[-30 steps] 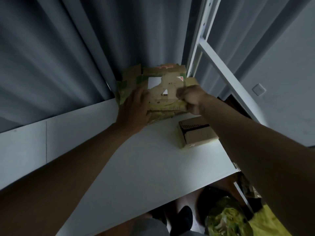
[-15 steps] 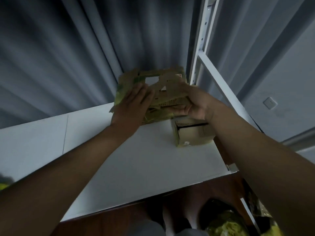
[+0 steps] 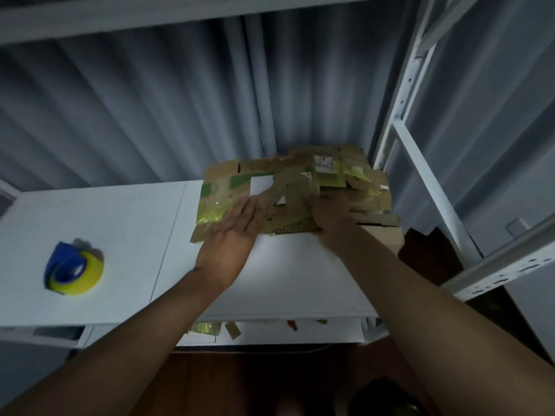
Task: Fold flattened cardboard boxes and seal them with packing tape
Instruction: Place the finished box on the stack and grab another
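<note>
Cardboard stack (image 3: 300, 187) is pressed by the flat, open left hand (image 3: 237, 226) and gripped by the right hand (image 3: 330, 217); loose sheets beyond the fingers could be scattered if dragged unevenly.

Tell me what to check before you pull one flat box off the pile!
1. Left hand lies flat on the flattened cardboard stack: ok.
2. Right hand has hold of one sheet only: cannot tell, its fingers are hidden.
3. Stack rests on the white table: ok.
4. Free table space in front of the stack for folding: ok.
5. Tape dispenser is on the table, far to the left, untouched: ok.
6. Folded box sits close under the right arm and may get bumped: not ok.
</note>
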